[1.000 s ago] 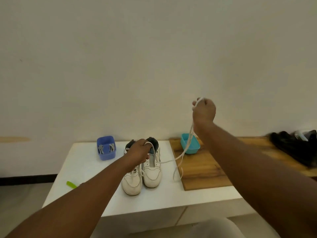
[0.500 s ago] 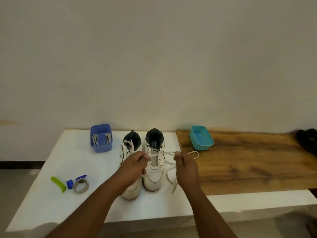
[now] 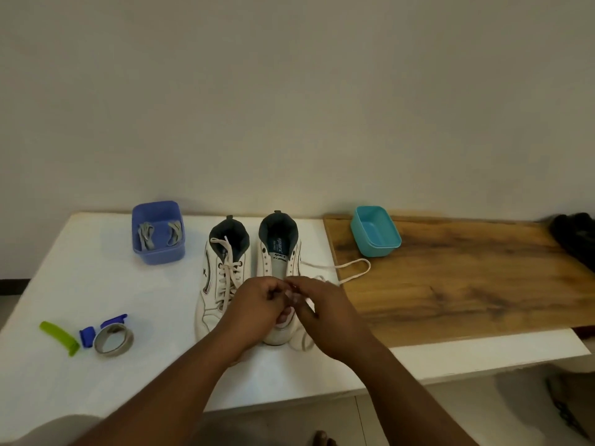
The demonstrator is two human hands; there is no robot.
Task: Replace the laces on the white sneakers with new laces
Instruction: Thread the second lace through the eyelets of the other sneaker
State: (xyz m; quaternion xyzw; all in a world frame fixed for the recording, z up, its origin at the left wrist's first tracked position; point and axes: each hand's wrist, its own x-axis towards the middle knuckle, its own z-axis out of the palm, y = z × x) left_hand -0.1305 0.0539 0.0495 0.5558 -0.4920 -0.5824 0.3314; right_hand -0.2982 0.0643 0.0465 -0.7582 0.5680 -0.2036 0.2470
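On the white table [image 3: 80,278], seen from the head camera, the right sneaker [image 3: 279,252] is being worked over its lower eyelets by the left hand [image 3: 257,307] and right hand [image 3: 322,310], whose curled fingers are pinching its white lace [image 3: 351,272], which is trailing onto the wooden board [image 3: 467,284]. The left sneaker [image 3: 222,272] is being left laced beside it.

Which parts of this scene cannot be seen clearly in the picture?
- Head view: the hands, left hand and right hand, cover the right sneaker's lower eyelets and their grip on the lace.
- Dark object: cut off by the right edge.
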